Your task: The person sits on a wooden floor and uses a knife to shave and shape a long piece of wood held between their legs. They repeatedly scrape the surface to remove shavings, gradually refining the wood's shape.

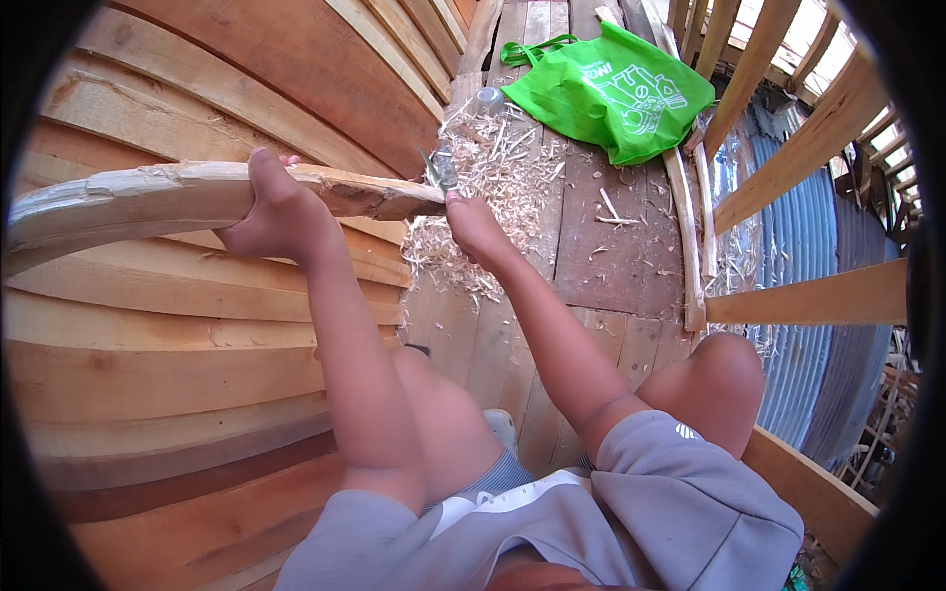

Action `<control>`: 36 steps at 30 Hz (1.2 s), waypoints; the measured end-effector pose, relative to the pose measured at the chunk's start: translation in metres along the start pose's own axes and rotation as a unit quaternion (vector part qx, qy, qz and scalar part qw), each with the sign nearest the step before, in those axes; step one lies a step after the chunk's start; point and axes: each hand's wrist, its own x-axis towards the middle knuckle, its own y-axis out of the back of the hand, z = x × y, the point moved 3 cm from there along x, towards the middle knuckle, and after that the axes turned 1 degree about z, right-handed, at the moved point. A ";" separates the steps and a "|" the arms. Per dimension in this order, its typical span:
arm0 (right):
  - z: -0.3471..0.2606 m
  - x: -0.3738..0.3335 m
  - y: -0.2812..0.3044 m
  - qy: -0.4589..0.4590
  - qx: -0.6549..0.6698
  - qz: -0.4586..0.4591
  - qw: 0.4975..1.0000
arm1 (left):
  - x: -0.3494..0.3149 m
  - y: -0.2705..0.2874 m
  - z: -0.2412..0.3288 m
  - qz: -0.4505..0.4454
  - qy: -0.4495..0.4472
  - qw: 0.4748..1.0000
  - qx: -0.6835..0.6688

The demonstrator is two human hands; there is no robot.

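Note:
A long, curved piece of wood [158,185], pale and roughly shaved, reaches from the far left edge toward the middle of the picture. My left hand [281,209] is wrapped around it partway along, thumb on top. At the wood's darker right end, my right hand [475,229] is closed on what looks like a knife [431,169]. Its thin metal blade shows beside the wood's tip, while the handle is mostly hidden in my fist. Directly beyond that hand lies a heap of curled wood shavings [507,187] on the plank floor [616,261].
A bright green cloth bag [611,94] lies on the floor ahead, with a clear plastic container [488,100] left of it. A plank wall [177,335] stands close on the left. Wooden railing slats [798,133] and blue corrugated metal sheets [793,295] run along the right.

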 end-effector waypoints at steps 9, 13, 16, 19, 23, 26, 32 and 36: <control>-0.048 -0.032 0.007 0.022 -0.043 -0.049 0.998 | 0.006 0.007 -0.011 -0.013 0.002 0.999 -0.035; 0.016 0.003 0.027 -0.009 -0.030 0.027 0.999 | 0.001 -0.006 -0.003 -0.053 0.029 0.995 -0.076; 0.062 0.023 0.026 -0.067 0.039 0.041 0.996 | -0.001 -0.012 -0.006 -0.141 0.022 0.980 -0.136; 0.049 0.010 0.018 -0.081 -0.028 -0.028 0.996 | 0.005 -0.006 -0.011 -0.205 0.004 0.968 -0.146; 0.084 0.023 0.028 -0.167 0.131 -0.038 0.976 | 0.003 -0.027 -0.010 -0.240 0.009 0.954 -0.181; 0.091 0.025 0.019 -0.181 0.148 -0.032 0.972 | 0.004 -0.034 -0.009 -0.270 0.031 0.940 -0.207; 0.089 0.032 0.020 -0.171 0.105 -0.075 0.977 | 0.020 -0.024 -0.027 -0.270 0.057 0.940 -0.201; 0.084 0.042 0.013 -0.145 0.109 -0.061 0.982 | 0.022 -0.017 -0.032 -0.222 0.061 0.957 -0.175</control>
